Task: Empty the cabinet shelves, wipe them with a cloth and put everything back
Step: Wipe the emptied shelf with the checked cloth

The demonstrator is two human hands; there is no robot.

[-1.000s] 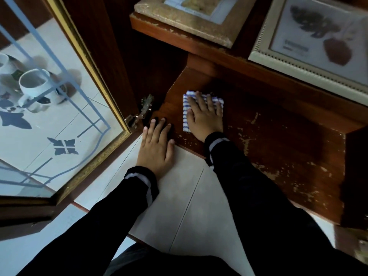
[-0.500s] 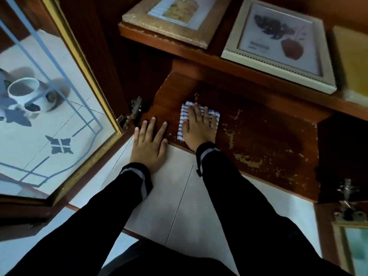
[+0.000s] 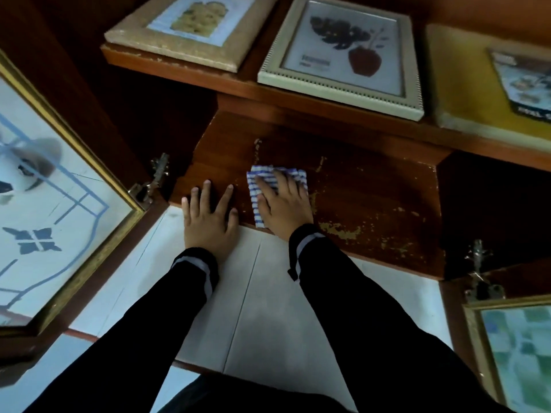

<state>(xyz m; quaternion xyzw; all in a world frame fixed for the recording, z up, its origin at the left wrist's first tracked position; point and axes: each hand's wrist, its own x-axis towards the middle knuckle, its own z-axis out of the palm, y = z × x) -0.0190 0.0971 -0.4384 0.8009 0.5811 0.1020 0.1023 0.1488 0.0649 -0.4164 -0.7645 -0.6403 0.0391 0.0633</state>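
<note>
My right hand [image 3: 284, 205] lies flat, fingers straight, pressing a folded blue-and-white striped cloth [image 3: 258, 189] onto the bottom cabinet shelf [image 3: 387, 198], a dark wooden board with worn, flaking patches. My left hand [image 3: 208, 216] rests flat with spread fingers on the shelf's front edge, just left of the cloth. On the shelf above lie a tan picture frame [image 3: 167, 34], a cream frame with a plant print [image 3: 343, 52] and a yellow board [image 3: 465, 84].
An open glass door with a gold rim [image 3: 68, 186] stands at the left; its hinge [image 3: 152, 183] sits by the shelf corner. Another glass door [image 3: 512, 353] and hinge [image 3: 480, 275] are at the lower right. Pale floor tiles [image 3: 268, 308] lie below the shelf.
The view has swung right and pulled back, bringing the right door and yellow board into sight. My right hand with the cloth has slid a little right along the shelf; my left hand has stayed put.
</note>
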